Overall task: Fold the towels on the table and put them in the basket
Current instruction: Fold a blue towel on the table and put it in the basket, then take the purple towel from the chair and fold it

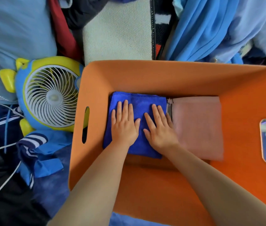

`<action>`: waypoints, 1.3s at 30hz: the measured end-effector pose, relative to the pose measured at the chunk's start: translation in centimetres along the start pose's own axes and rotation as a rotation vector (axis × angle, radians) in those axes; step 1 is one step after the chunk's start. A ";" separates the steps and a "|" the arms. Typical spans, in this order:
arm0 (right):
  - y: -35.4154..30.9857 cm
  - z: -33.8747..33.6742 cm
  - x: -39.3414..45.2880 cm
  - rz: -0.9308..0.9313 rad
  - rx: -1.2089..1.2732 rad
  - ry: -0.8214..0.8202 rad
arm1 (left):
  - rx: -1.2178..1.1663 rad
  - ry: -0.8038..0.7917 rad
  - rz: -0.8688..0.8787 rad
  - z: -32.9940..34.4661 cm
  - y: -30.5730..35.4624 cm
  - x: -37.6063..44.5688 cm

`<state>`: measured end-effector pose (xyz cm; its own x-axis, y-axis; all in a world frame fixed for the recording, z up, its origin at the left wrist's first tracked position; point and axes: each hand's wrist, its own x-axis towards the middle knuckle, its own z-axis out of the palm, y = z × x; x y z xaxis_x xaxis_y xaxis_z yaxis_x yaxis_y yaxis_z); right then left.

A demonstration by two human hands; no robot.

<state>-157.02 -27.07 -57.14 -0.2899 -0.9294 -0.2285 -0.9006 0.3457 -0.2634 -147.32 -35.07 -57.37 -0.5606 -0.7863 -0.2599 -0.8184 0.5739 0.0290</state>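
Surface: hidden under heaped clothes [15, 30]; its own top cannot be seen.
Basket [145, 75]: orange, sits amid the heap, 2 slot handles.
Fan [51, 95]: blue and yellow, white grille, lies face up just left of the basket, touching its wall.
Mat [117, 35]: cream, behind the basket.
Cables [0, 186]: white, at left.

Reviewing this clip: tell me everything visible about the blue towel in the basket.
The blue towel is a deep-blue, fuzzy, microfibre-looking cloth, folded into a rough rectangle with a stitched edge. It lies flat on the floor of the orange basket, at its left end, beside a folded pink towel. The left hand and right hand press on it, fingers straight.
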 end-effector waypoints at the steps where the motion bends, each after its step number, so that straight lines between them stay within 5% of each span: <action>1: 0.1 0.3 0.0 0.004 0.014 -0.026 | -0.015 0.027 -0.047 0.1 0.1 0.0; 10: 1.0 -0.1 1.5 0.028 0.058 -0.268 | -0.121 -0.053 -0.074 0.8 -0.1 1.5; 20: -0.2 -4.1 -1.9 0.066 0.075 -0.390 | -0.119 -0.332 -0.024 -4.6 0.1 -1.0; 39: -3.7 -25.9 -23.4 -0.077 0.036 0.242 | 0.212 0.127 0.118 -27.4 5.5 -22.8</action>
<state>-155.27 -9.99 -26.56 -0.2940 -0.9555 0.0231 -0.9120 0.2732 -0.3059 -142.52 -20.20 -24.85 -0.6731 -0.7256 -0.1431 -0.7090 0.6881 -0.1540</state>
